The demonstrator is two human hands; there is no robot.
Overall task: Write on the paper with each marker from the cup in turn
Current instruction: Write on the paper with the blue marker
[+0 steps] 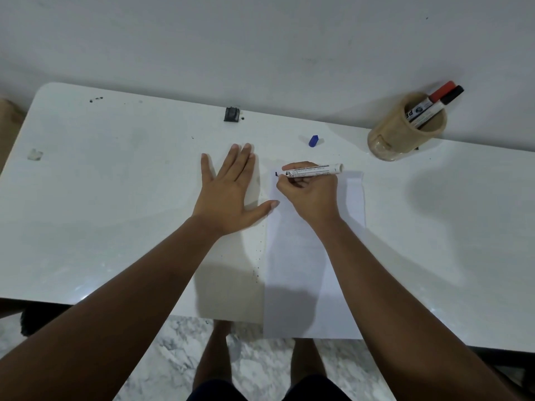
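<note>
Gripping the blue marker [312, 171] in clenched fingers, the right hand [308, 192] sets its tip at the paper's [307, 285] far-left corner. The left hand [228, 195] lies flat with fingers spread, thumb pinning the sheet's edge, likely to steady it; red and black markers wait in the cup [405, 131].

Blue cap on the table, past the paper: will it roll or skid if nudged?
The blue cap lies on its side on the glossy white table, so it probably skids easily. It looks small and light. Its body seems faceted rather than round, so it may slide more than roll; blur prevents certainty.
</note>
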